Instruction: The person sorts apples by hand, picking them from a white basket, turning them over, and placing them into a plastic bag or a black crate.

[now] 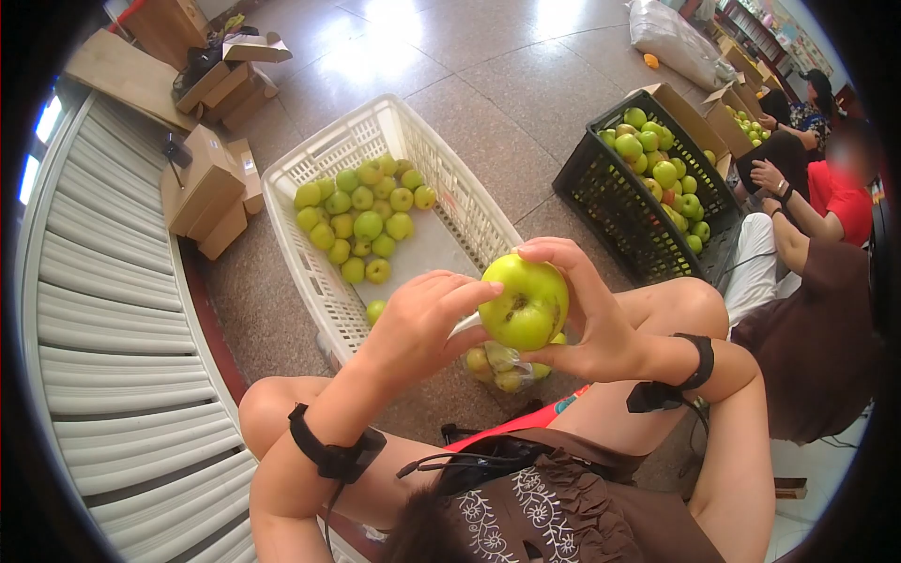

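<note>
A green apple (526,305) with brown marks around its hollow is held up in front of me. My right hand (596,319) grips it from the right, fingers over the top and thumb below. From the other side, my left hand (418,319) is closed, its index fingertip touching the apple's skin. Just under the hands, a clear plastic bag of apples (507,368) is partly hidden. Beyond my left hand stands a white plastic crate (328,150) with many green apples (361,216) gathered at its far end.
To the right, a black crate (601,202) is full of green and reddish apples. People sit beyond it, one in a red shirt (845,202). Cardboard boxes (211,183) stand at left near a slatted white bench (122,338). A white sack (676,42) lies at the back.
</note>
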`<state>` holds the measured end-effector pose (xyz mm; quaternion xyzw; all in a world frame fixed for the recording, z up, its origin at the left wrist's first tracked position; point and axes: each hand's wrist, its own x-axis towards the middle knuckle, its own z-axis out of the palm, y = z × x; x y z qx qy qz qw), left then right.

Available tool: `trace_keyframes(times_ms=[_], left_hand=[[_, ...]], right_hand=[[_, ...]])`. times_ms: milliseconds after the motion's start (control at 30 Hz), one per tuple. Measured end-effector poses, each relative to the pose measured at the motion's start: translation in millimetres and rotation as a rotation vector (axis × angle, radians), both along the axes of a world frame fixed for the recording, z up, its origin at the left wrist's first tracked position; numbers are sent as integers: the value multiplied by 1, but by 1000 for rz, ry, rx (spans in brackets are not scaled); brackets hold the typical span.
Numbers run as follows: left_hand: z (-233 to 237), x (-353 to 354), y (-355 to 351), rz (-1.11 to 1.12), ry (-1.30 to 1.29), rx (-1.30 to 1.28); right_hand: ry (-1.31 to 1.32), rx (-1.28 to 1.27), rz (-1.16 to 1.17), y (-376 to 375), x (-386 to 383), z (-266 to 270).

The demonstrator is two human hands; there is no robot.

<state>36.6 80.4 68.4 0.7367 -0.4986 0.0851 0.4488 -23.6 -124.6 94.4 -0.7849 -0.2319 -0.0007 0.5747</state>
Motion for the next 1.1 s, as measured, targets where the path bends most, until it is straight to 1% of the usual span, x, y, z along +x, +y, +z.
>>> trace_keyframes(times_ms=[100, 133, 200, 233, 300, 333, 433, 533, 633, 733, 833, 933, 1033, 1067, 1100], left_hand=[[1, -1, 0, 9, 45, 7], [2, -2, 0, 12, 67, 7], [2, -6, 1, 18, 251, 23], [2, -8, 1, 21, 344, 31], [4, -4, 2, 19, 368, 93], [4, -1, 3, 20, 380, 123], [-2, 2, 1, 58, 382, 127], [-8, 1, 0, 81, 443, 57], [-9, 2, 1, 86, 457, 54], [-11, 2, 3, 103, 452, 86], [-8, 1, 3, 89, 417, 106], [-8, 0, -3, 77, 371, 95], [-1, -4, -7, 111, 480, 172], [-1, -6, -10, 131, 494, 120], [-4, -5, -11, 120, 455, 127]], right_hand=[[163, 208, -4, 4, -2, -3], [261, 268, 11, 3, -1, -4], [456, 388, 40, 2, 2, -6], [633, 503, 60, 2, 2, -8], [987, 735, 102, 2, 2, -12], [1048, 617, 71, 4, 3, -12], [1208, 656, 179, 1, 4, -24], [1190, 653, 205, 0, 5, -25], [1166, 676, 224, 0, 5, -21], [1158, 622, 252, -1, 5, -22], [1140, 667, 255, 0, 3, -24], [1163, 748, 151, 0, 4, -26], [1163, 827, 129, -8, 12, -27], [1132, 847, 47, -11, 19, -27], [1019, 817, -20, -21, 23, -20]])
